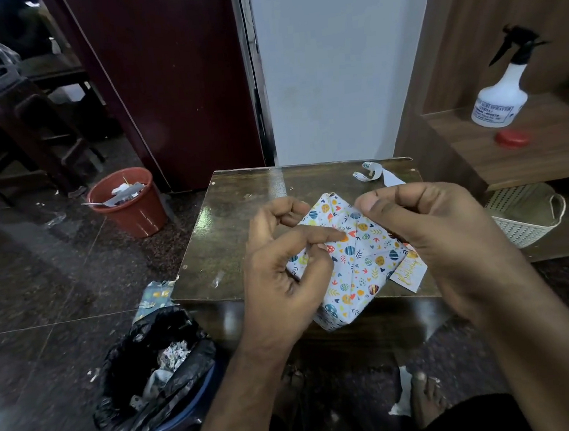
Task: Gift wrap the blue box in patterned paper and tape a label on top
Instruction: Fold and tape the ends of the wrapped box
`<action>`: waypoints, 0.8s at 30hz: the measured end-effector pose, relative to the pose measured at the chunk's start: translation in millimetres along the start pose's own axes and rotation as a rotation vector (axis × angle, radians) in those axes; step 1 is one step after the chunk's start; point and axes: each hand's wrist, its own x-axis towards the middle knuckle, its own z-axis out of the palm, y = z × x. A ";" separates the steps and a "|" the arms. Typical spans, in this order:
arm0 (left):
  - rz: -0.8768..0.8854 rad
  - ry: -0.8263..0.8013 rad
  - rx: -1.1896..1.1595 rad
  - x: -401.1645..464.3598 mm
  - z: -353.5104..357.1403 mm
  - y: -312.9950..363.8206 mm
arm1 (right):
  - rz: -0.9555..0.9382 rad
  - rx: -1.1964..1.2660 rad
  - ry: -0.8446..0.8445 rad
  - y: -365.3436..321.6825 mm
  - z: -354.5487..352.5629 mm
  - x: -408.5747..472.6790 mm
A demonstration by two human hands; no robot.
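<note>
Box (346, 265) wrapped in patterned paper lies on the counter (229, 227); our left hand (280, 267) pinches its paper, right hand (429, 230) fingers curled, grasp unclear; label (409, 275) just right.

Wrapped box (349, 261): white paper, multicoloured egg-and-leaf print. Label (410, 274): white, gold script. Table (229, 227): dark brown. Bucket (130, 204): terracotta.

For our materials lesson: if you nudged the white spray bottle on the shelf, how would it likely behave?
The spray bottle stands upright on the wooden shelf, tall with a narrow neck and black trigger head, so a push up high would probably tip it. Its round body suggests it would roll once down. It looks like thin plastic, likely light, though its fill level cannot be seen.
</note>
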 end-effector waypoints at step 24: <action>0.181 -0.124 0.300 0.1 -16.6 5.9 | -0.268 -0.540 0.106 2.3 14.7 -4.8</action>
